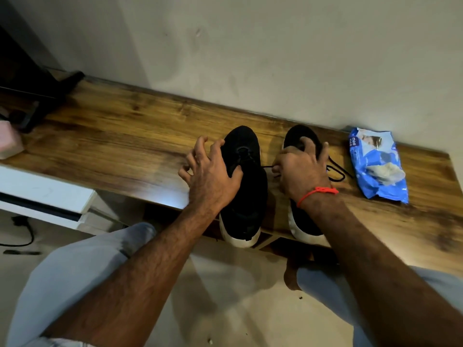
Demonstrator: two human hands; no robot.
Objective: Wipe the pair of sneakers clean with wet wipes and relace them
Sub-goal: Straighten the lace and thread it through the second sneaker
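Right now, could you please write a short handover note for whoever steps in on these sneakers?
Left hand: grips the left sneaker from its outer side, thumb at the laces.
Right hand: fingers curled into the opening of the right sneaker; its black lace trails loose on the wooden shelf.
Both sneakers stand side by side, toes toward the wall, white heels over the front edge.
Wet wipes pack lies to their right, one wipe poking out.
Done: nothing visibly wiped yet.
Left: wiping both sneakers, relacing.
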